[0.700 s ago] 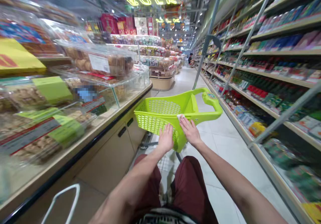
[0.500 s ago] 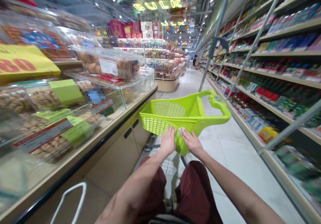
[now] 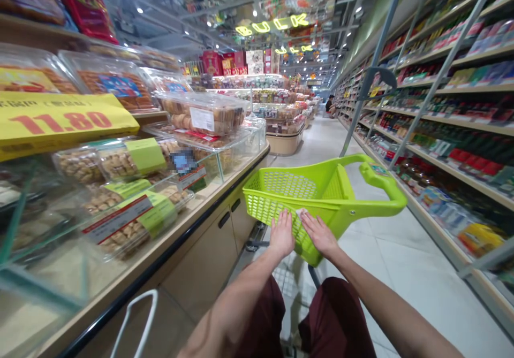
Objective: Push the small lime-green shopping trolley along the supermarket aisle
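A bright green plastic cart basket (image 3: 321, 203) with perforated walls and a looped handle stands in front of me, on grey metal legs. My left hand (image 3: 282, 234) rests against its near side wall, the fingers stretched out and nothing visible in them. Just to the right, my right hand (image 3: 320, 234) presses a small white cloth or tissue (image 3: 300, 214) against the same wall, its fingers extended over it. The basket's interior shows no goods from this angle.
Left, a glass-edged display counter (image 3: 204, 200) holds packaged snacks (image 3: 204, 113) and a yellow price sign (image 3: 60, 122). Tall stocked shelves (image 3: 453, 117) line the right side. A white metal loop (image 3: 149, 315) stands at bottom left. A person (image 3: 330, 106) is far down the aisle.
The view has shifted, so the basket, my hands and the counter appear further right in the picture. Both hands remain on the basket's side wall.
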Action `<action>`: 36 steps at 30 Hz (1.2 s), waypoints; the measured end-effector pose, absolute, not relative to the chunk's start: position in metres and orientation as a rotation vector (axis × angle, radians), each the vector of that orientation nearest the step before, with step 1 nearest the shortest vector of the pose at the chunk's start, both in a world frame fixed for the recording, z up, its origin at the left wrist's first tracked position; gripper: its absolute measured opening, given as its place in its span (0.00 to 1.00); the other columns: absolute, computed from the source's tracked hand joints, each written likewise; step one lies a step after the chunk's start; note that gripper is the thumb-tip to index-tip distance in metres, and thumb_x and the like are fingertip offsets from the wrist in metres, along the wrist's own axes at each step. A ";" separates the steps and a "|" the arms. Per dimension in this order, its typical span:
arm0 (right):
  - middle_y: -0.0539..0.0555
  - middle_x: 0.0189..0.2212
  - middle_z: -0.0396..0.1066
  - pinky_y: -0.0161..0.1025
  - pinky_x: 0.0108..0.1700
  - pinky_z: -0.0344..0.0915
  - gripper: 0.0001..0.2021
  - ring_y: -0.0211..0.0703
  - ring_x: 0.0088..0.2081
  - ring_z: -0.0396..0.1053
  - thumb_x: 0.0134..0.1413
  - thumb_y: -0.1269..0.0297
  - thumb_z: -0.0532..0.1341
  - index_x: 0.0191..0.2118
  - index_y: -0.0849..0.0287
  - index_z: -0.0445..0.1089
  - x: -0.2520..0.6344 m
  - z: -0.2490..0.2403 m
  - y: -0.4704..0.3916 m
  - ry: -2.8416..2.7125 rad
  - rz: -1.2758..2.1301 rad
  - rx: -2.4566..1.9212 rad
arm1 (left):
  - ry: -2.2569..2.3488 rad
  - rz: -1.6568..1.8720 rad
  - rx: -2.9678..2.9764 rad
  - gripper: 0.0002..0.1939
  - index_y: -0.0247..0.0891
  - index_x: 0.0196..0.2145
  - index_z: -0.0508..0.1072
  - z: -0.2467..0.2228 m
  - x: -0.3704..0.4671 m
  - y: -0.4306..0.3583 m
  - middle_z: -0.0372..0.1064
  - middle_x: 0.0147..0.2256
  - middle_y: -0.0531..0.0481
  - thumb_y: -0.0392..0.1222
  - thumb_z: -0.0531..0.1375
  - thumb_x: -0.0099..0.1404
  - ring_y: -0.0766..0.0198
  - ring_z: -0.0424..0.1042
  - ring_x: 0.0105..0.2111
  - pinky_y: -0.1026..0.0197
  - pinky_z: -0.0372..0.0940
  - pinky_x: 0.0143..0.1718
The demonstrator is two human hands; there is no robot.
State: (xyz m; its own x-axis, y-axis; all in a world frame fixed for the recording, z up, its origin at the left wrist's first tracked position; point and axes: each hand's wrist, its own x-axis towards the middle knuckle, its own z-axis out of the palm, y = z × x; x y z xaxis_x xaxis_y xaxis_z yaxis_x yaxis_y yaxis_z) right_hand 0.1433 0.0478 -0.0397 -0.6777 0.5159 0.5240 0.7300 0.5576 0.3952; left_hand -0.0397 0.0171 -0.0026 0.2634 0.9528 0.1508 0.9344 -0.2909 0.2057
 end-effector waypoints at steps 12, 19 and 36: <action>0.58 0.59 0.51 0.51 0.58 0.50 0.26 0.47 0.61 0.46 0.51 0.80 0.46 0.57 0.64 0.56 0.098 0.009 0.071 -2.402 -0.749 -1.026 | 1.924 0.344 2.341 0.39 0.29 0.61 0.44 0.001 -0.062 0.032 0.33 0.63 0.43 0.38 0.52 0.52 0.56 0.35 0.62 0.47 0.39 0.60; 0.58 0.56 0.59 0.50 0.55 0.56 0.24 0.45 0.58 0.54 0.50 0.80 0.47 0.54 0.62 0.61 0.093 -0.054 0.070 -2.570 -0.682 -0.948 | 1.951 0.302 2.286 0.40 0.30 0.61 0.43 -0.006 -0.080 0.034 0.32 0.63 0.43 0.39 0.52 0.52 0.57 0.35 0.62 0.48 0.38 0.60; 0.59 0.57 0.56 0.51 0.57 0.53 0.21 0.47 0.59 0.52 0.54 0.76 0.49 0.53 0.63 0.62 0.063 -0.051 0.089 -2.696 -0.604 -0.968 | 1.987 0.321 2.251 0.39 0.30 0.61 0.43 -0.020 -0.103 0.051 0.33 0.63 0.43 0.38 0.52 0.52 0.58 0.35 0.62 0.48 0.38 0.60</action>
State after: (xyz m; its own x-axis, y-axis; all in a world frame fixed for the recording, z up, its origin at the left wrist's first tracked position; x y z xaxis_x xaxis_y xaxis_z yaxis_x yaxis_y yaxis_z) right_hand 0.0631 0.0888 -0.0511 -0.7611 0.5584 0.3302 0.6459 0.6998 0.3053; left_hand -0.1026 0.0514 -0.0204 0.1146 0.9904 0.0778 0.9645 -0.1297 0.2300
